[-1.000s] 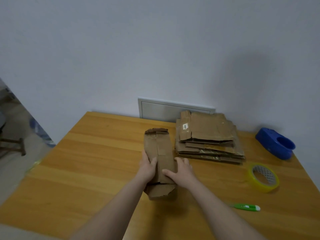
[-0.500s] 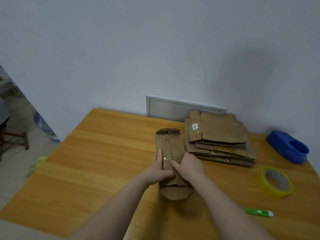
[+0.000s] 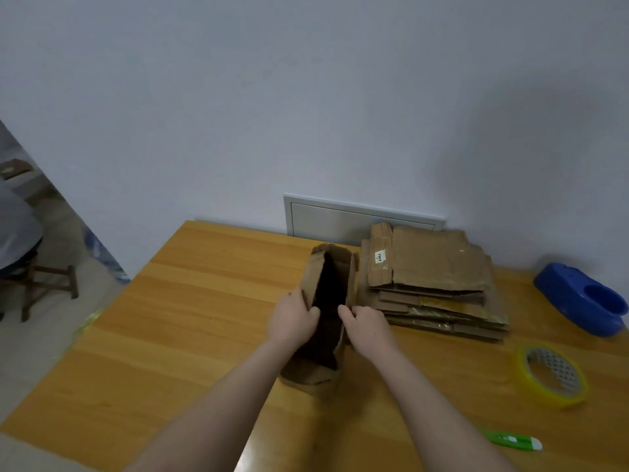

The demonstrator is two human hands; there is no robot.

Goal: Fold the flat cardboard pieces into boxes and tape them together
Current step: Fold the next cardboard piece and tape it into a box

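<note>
Head view: the cardboard piece (image 3: 342,270) is dead ahead of you at mid-desk, half opened into a sleeve with a dark gap showing btwn its two long walls. Its long axis runs straight away from you toward the wall. The near end w/ its flaps lies by your left forearm and the far end is close to the grey wall panel (image 3: 340,223).

Your hands sit about mid-length, one per side. Left hand (image 3: 292,318) is curled round the left wall's top edge. Right hand (image 3: 369,327) pinches the right wall's edge, thumb pointing inward. Both are closed on the cardboard, neither nearer than the other, so the spread is symmetric, left-right across the axis.

My read: you're at the squaring-up step on this piece. Flaps aren't folded in and no tape is on yet.

Watch the right side. The stack of flat cardboard (image 3: 432,267) lies just beside the right wall, maybe touching it, can't tell. Widening that way will likely shove the stack, so pull left or toward you, where the desk (image 3: 204,318) has room.

The tape roll (image 3: 544,395) and green cutter (image 3: 510,440) are off to your right and nearer your right hand. The blue dispenser (image 3: 575,301) sits further back on that side. None of them blocks the fold.
</note>
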